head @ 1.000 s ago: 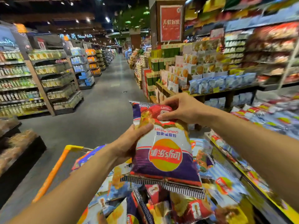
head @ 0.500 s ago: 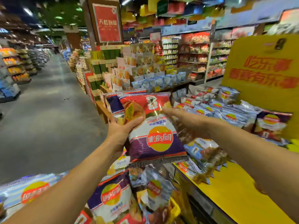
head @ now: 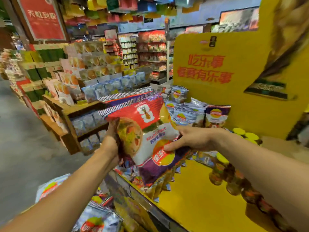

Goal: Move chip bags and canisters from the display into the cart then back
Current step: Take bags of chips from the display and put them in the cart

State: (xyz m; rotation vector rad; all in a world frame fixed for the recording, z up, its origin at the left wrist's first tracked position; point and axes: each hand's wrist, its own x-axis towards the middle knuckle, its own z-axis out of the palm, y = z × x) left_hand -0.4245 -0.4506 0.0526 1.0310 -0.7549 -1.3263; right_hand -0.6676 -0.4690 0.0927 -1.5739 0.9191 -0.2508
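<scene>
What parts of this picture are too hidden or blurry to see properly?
1. Head view: the small print on the chip bag is upside down and smeared.
2. The left hand grips the bag's edge; its fingers are hidden behind the bag.
3. The canisters on the yellow display shelf are blurred and partly covered by the right forearm.
4. The bags in the cart are cut off by the bottom edge.

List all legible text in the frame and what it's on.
"天虹到家": red hanging sign.
"吃乐事" over a second line ending "有乐事", its first characters blurred: yellow display backboard.
"GARLIC" (upside down), rest blurred: chip bag in the grip of left hand and right hand.
Its round logo, other bags, shelf tags: unreadable.
</scene>
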